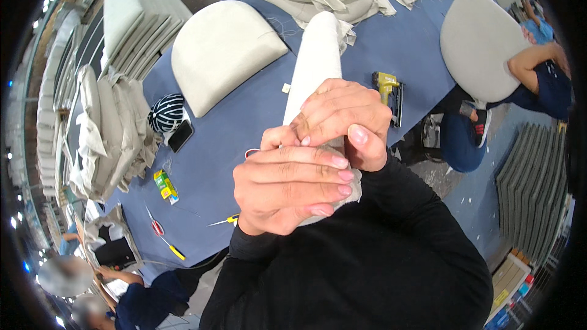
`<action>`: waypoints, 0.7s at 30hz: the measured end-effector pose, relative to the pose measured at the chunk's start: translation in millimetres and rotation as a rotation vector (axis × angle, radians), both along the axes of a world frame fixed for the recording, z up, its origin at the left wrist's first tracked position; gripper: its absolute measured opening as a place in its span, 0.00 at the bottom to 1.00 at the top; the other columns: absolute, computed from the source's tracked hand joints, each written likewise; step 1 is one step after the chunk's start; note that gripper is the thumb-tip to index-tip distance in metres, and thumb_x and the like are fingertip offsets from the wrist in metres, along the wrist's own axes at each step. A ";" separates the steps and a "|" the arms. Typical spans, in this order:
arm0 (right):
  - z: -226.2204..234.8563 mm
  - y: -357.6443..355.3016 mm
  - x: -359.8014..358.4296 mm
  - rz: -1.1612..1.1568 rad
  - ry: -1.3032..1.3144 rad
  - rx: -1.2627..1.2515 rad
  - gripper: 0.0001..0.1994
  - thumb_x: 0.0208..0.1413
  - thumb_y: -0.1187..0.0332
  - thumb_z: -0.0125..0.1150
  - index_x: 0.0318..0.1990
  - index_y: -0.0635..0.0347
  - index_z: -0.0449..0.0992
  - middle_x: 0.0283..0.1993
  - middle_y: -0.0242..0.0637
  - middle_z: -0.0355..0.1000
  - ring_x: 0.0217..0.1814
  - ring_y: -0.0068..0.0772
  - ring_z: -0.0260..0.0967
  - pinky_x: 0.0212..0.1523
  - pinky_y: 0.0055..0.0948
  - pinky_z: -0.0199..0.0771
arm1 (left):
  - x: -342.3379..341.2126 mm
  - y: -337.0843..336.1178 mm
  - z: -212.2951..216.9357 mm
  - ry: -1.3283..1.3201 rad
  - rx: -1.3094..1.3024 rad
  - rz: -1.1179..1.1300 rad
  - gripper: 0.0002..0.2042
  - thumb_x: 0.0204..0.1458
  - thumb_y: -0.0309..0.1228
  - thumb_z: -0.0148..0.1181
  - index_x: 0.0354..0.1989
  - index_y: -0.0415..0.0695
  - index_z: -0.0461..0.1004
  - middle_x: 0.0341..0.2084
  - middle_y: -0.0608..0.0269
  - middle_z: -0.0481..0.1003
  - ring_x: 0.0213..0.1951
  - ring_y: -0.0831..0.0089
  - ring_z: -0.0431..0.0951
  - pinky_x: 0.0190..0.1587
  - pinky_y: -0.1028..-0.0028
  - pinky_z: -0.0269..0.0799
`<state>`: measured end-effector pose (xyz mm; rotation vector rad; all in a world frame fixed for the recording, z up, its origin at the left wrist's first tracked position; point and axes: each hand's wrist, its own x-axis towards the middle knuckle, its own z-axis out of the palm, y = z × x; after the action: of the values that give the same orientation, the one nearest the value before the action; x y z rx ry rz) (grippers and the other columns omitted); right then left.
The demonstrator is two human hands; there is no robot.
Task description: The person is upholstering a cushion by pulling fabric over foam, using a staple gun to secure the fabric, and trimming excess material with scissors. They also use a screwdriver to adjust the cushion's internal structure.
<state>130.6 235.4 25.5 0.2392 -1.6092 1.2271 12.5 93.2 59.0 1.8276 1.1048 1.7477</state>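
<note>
A cream fabric-covered seat cushion (317,55) stands on edge in front of me, its narrow side upward and its near end against my body. My right hand (345,116) is bent over this edge, fingers pressed together around the fabric. Nearer to me, my left hand (290,189) lies across the near end, its closed fingers gripping the cover. The palms hide the fabric under them. A yellow staple gun (388,91) lies on the blue-covered table (214,165), right of my right hand. Left of my left hand is a yellow-handled tool (231,219).
Another cream cushion (226,52) lies flat at the far left. Scissors (156,226), a small yellow-green box (165,186) and a phone (181,137) are on the left. Cushions are stacked (143,21) beyond. A co-worker at right holds a cushion (480,46); others sit lower left.
</note>
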 end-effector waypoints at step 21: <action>8.7 -25.7 -84.0 0.124 -0.081 0.140 0.16 0.60 0.65 0.51 0.35 0.67 0.84 0.33 0.47 0.83 0.35 0.47 0.84 0.39 0.40 0.79 | -84.2 -47.6 2.2 0.051 0.086 0.064 0.12 0.46 0.35 0.82 0.36 0.47 0.88 0.39 0.62 0.88 0.50 0.62 0.87 0.58 0.62 0.66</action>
<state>46.6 209.6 34.2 0.3869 -1.7746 1.2321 -71.7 45.6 61.2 1.9173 1.1360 1.8201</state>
